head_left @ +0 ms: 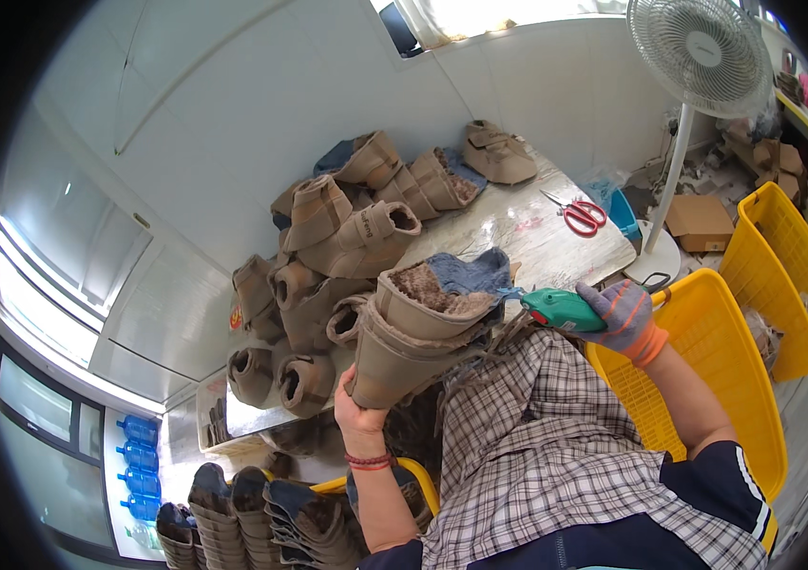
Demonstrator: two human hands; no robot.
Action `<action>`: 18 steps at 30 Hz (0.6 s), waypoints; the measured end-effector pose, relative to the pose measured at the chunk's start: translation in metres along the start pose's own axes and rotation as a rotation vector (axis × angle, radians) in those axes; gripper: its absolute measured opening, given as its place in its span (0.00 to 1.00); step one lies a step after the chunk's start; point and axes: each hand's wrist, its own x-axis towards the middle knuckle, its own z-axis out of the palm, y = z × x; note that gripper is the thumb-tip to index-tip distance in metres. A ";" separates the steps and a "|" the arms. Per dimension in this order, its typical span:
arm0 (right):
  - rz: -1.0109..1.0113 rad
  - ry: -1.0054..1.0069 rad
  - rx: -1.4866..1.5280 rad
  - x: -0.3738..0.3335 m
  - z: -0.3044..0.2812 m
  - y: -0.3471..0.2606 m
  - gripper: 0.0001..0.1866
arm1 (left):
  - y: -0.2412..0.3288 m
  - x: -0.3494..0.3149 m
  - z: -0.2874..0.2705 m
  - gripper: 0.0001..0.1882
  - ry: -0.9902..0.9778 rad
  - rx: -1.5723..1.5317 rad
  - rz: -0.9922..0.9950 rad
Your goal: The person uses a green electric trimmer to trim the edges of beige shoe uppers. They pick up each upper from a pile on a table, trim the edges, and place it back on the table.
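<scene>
A tan boot (413, 332) with brown fleecy lining and a blue cloth patch at its open top is held tilted, sole end low, just in front of the worktop (518, 233). A green handheld trimmer (561, 309) touches its top edge, its tip at the blue patch.

Boot pile (347, 237) blocks table's left; bare tabletop (509, 233) open around red scissors (583, 217).

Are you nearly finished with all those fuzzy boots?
Not nearly, it looks. A row of boots stands lined up at the lower left, maybe finished. In hand: the left hand grips one tan boot while the gloved right hand holds a green cutter at its lining. A big pile of boots waits on the table.
</scene>
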 end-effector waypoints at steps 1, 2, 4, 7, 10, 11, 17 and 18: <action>0.002 0.003 0.004 -0.001 0.001 0.000 0.36 | -0.001 0.000 0.001 0.20 -0.001 0.000 -0.011; 0.004 0.006 0.007 -0.002 0.002 0.001 0.36 | -0.003 0.000 0.003 0.20 -0.002 -0.002 -0.022; 0.004 0.036 0.022 -0.003 0.002 0.002 0.35 | -0.003 0.004 0.000 0.21 -0.007 -0.031 -0.061; -0.002 0.073 0.053 -0.001 0.001 -0.002 0.35 | -0.009 0.007 0.002 0.21 -0.007 -0.039 -0.080; -0.011 0.032 0.058 0.003 -0.007 -0.005 0.34 | -0.015 0.008 0.004 0.21 -0.001 -0.039 -0.064; -0.008 0.029 0.054 0.002 -0.008 -0.005 0.34 | -0.017 0.008 0.004 0.21 0.001 -0.040 -0.057; -0.023 0.035 0.073 0.004 -0.011 -0.006 0.34 | -0.027 0.009 0.010 0.21 0.000 -0.006 -0.008; -0.027 0.038 0.081 0.005 -0.011 -0.007 0.34 | -0.031 0.008 0.014 0.22 -0.013 0.016 0.004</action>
